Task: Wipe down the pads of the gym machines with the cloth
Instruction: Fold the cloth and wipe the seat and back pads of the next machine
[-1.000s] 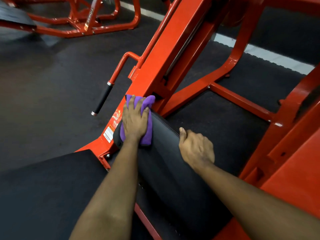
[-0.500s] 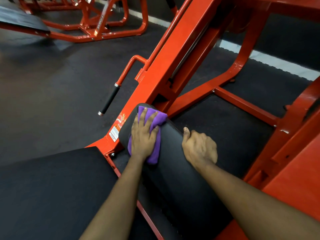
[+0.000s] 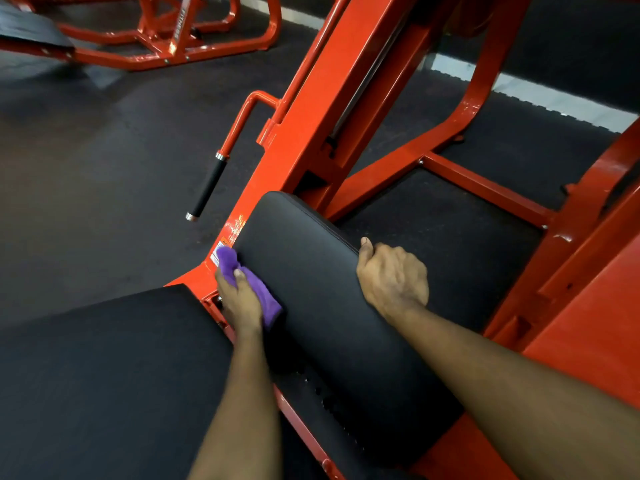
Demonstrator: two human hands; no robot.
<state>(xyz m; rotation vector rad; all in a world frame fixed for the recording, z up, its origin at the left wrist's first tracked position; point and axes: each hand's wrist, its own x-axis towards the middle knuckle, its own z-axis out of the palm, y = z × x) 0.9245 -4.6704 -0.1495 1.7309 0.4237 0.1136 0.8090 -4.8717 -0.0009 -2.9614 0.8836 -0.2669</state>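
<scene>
A long black pad (image 3: 311, 271) lies on an orange machine frame (image 3: 332, 98) and runs from the centre toward the lower right. My left hand (image 3: 239, 303) presses a purple cloth (image 3: 256, 289) against the pad's left side edge. My right hand (image 3: 391, 275) grips the pad's right edge, thumb up on top and fingers curled over the side. Most of the pad's top face is uncovered.
A second black pad (image 3: 104, 375) fills the lower left. A black-gripped handle (image 3: 207, 185) hangs from an orange bar left of the frame. Another orange machine (image 3: 166, 39) stands at the top left on dark rubber floor (image 3: 86, 168). Orange struts cross on the right.
My left hand slid the cloth from the pad's far top end down toward me and over onto its left side edge. My right hand kept its grip on the right edge.
</scene>
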